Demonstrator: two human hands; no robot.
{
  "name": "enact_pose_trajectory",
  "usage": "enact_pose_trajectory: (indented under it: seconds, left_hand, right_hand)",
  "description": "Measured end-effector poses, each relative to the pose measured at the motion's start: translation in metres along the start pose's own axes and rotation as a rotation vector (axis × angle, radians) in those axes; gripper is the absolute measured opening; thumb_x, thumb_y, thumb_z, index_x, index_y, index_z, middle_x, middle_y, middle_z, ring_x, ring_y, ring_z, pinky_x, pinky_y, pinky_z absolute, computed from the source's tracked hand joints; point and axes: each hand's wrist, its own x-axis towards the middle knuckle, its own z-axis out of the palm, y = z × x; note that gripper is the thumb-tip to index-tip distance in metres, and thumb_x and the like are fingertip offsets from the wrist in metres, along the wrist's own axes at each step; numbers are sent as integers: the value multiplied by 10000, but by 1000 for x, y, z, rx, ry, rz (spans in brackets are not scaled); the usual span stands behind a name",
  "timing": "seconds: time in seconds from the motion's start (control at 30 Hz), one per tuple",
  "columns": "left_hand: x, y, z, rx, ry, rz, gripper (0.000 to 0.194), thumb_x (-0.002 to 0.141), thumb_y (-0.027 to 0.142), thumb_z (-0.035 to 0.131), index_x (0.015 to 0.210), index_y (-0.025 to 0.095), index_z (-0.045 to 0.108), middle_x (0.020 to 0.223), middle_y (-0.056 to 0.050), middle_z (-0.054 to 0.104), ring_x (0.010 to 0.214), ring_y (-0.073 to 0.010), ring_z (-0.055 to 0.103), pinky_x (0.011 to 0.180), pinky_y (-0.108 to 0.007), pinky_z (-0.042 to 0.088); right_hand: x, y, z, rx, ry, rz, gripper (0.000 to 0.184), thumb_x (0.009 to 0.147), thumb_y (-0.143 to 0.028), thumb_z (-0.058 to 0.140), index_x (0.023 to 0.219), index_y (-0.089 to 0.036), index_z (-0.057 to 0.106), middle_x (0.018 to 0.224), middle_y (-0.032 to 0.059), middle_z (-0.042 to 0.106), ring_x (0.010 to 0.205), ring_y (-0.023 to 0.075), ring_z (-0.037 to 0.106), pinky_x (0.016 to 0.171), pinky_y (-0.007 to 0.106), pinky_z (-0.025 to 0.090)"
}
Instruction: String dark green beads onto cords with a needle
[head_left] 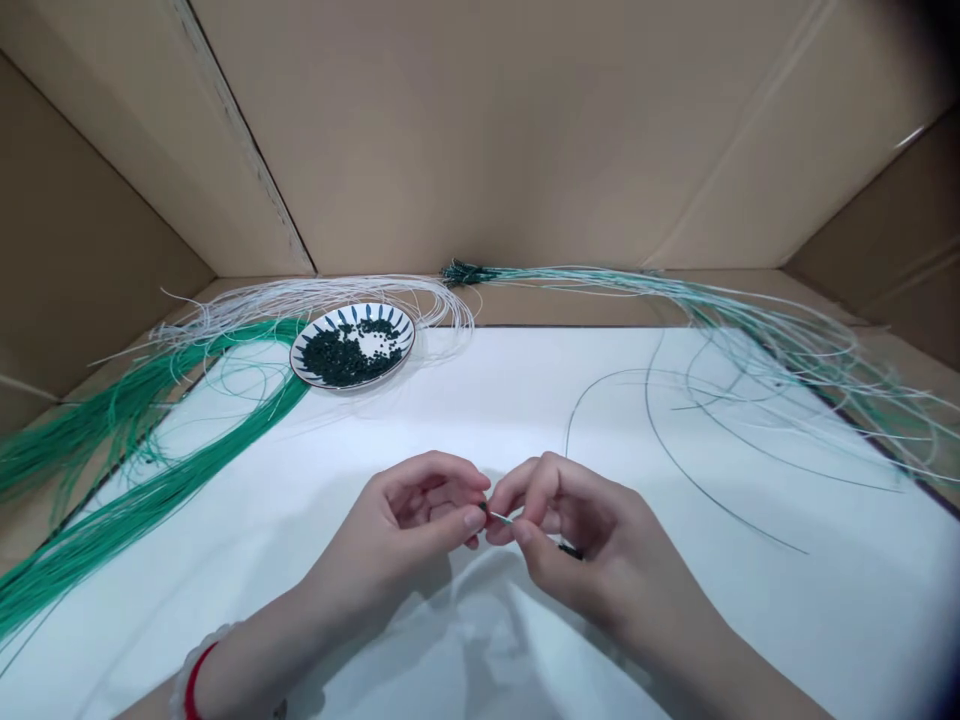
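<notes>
My left hand (409, 525) and my right hand (574, 530) meet above a white sheet (750, 620), fingertips nearly touching. Between them runs a short, thin pale strand (502, 518), pinched by my right fingers, with its tip at my left thumb and fingers. A tiny dark bead (484, 508) seems to sit at that tip. A dark end (571, 551) pokes out below my right hand. A patterned blue-and-white plate (398, 332) holds a heap of dark green beads (341, 358).
Bundles of green strands (127, 500) lie at the left, white strands (315, 298) curve behind the plate, and pale teal strands (637, 285) spread right. Thin dark wires (705, 470) lie on the sheet. Cardboard box walls (480, 130) surround everything.
</notes>
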Motion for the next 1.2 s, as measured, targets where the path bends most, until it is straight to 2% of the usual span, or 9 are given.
enact_pose_trajectory:
  seconds: [0.23,0.4,0.9,1.2]
  left_hand:
    - [-2,0,3,-55,-13,-26,91,741,235,868,807,239,806,677,45,734,635,-56,642,614,-106,494]
    - [-2,0,5,-97,6,-39,122,702,271,895,771,226,805,693,36,727,635,-66,647,617,-125,510]
    - [-3,-1,3,-58,4,-60,108,723,279,881,767,231,796,714,24,745,672,-77,654,637,-126,503]
    - [-2,1,6,90,52,72,88,765,153,826,767,232,786,715,17,722,658,-99,643,626,-159,531]
  right_hand:
    - [0,-5,6,-55,98,38,213,731,-71,694,657,-226,568,781,-7,681,743,151,692,698,253,576]
    - [-1,-3,5,-81,62,31,213,757,-71,674,672,-237,571,804,-18,681,731,132,689,715,241,584]
    - [0,1,5,-93,98,-9,212,757,-87,670,659,-246,569,771,-29,690,723,129,691,714,241,582]
    - [2,4,4,-65,90,29,172,752,-158,701,651,-240,588,780,-5,689,764,158,684,708,263,578]
